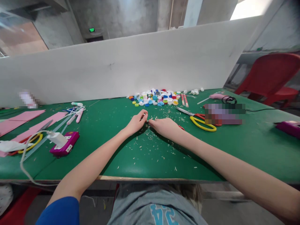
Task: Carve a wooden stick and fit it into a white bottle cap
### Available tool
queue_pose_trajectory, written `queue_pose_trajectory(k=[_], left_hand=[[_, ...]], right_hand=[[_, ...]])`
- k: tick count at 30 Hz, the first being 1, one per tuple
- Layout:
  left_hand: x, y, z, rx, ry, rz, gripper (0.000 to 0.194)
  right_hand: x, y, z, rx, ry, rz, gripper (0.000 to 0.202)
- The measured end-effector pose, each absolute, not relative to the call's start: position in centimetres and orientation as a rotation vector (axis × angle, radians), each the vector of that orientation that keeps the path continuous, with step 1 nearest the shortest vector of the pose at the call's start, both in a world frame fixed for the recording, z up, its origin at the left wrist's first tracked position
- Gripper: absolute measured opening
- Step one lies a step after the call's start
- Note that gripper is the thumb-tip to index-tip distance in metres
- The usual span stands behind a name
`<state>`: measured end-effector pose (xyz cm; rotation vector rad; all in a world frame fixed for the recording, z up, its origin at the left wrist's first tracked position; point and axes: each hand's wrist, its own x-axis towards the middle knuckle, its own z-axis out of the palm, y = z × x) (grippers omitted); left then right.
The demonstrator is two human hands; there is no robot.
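Observation:
My left hand (137, 122) and my right hand (166, 127) meet above the middle of the green table. The left fingers are curled in a pinch; what sits between them is too small and dark to name. My right hand is closed, its fingertips close to the left ones, and its grip is hidden from above. A small red end (181, 127) shows beside the right hand; I cannot tell whether it belongs to something held. Pale thin shavings (150, 137) lie scattered on the table under and around both hands.
Colourful bottle caps (154, 97) are heaped by the white partition (131, 68). Yellow-and-red scissors (202, 123) and a pink glue gun (217, 96) lie right. Leftward are a purple power strip (65, 144) with a plugged-in white charger, pink paper (25, 117) and another pair of scissors (38, 137).

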<state>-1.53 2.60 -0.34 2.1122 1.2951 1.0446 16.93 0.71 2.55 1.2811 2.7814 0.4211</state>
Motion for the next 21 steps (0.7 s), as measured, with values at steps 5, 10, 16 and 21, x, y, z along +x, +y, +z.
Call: queue_pose_trajectory(k=[5,10,16,21], left_hand=[[-1.54,2.66,-0.38,2.11,1.326,1.044,0.026],[-1.54,2.76,-0.43,2.133,1.329,1.033,0.027],[-1.5,2.71,-0.3,2.15,1.316,1.016,0.027],[-1.44,2.34,-0.08,2.145,1.281,1.017,0.025]], right_hand=[[16.79,0.84,2.48,1.271,2.779,0.428,0.033],[16.78,0.76,2.84,1.283,2.77,0.409,0.032],[16.73,0.65,3.39,1.31,2.749,0.361,0.029],[17.02,0.84,3.02,1.279,2.755,0.336,0.031]])
